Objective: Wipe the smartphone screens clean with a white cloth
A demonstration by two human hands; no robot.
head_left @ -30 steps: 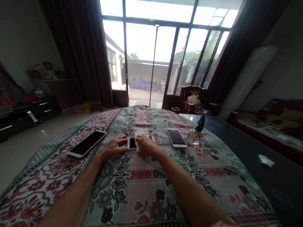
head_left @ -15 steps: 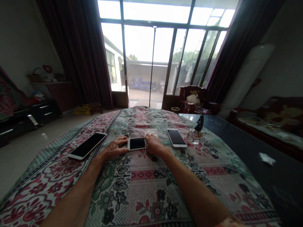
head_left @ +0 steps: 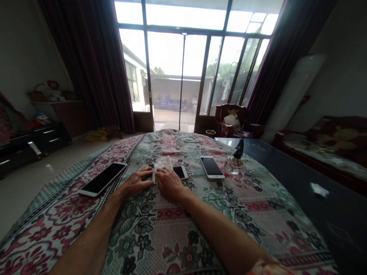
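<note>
A white smartphone [head_left: 180, 172] lies face up on the patterned cloth, much of its dark screen covered by my right hand. My left hand [head_left: 138, 180] grips its left end between thumb and fingers. Pressed flat on the screen near that end is a white tissue [head_left: 164, 162], with the closed fingers of my right hand [head_left: 171, 185] over it. Left of my hands rests a larger white phone [head_left: 103, 178]; to the right is another white phone [head_left: 212, 167]. Beyond that one stands a clear spray bottle [head_left: 234, 164] with a black nozzle.
A floral tablecloth [head_left: 183, 233] covers most of the table. At the right, the dark tabletop [head_left: 289, 172] shows, with a crumpled white tissue [head_left: 319, 190] on it. Wooden chairs [head_left: 231, 120] and a glass door [head_left: 177, 80] stand behind.
My right hand has slid the tissue left across the phone's screen, uncovering the phone's right end. My left hand stays at the left end. The view has shifted slightly.
</note>
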